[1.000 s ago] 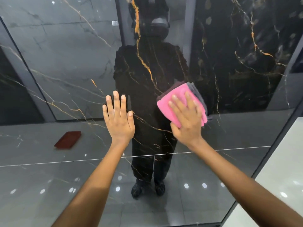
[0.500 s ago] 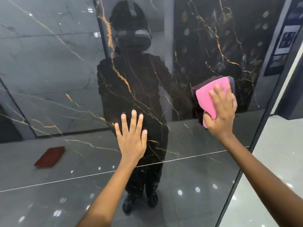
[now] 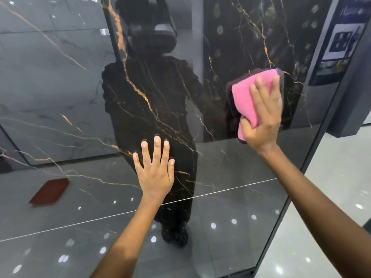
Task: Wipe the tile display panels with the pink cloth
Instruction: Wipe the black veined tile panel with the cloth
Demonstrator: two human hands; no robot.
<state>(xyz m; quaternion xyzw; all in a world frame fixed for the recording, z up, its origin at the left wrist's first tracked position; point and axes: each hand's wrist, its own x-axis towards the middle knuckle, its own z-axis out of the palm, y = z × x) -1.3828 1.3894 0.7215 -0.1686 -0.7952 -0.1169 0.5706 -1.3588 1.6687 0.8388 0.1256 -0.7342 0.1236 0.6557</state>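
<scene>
This place looks like a tile showroom. A large glossy black tile panel (image 3: 200, 177) with gold veins stands upright like a display board, held in a dark frame (image 3: 313, 157) at its right edge. Its surface mirrors another big grey marble-look slab (image 3: 50, 77) and a polished floor with many ceiling light spots. Behind the frame, at the right, hangs a printed poster (image 3: 341, 43); its text is too blurred to read. The real floor (image 3: 331, 227) there is shiny pale tile.

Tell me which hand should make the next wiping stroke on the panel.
Right. The right hand already presses the cloth against the panel; the left hand lies flat on it, holding nothing.
</scene>
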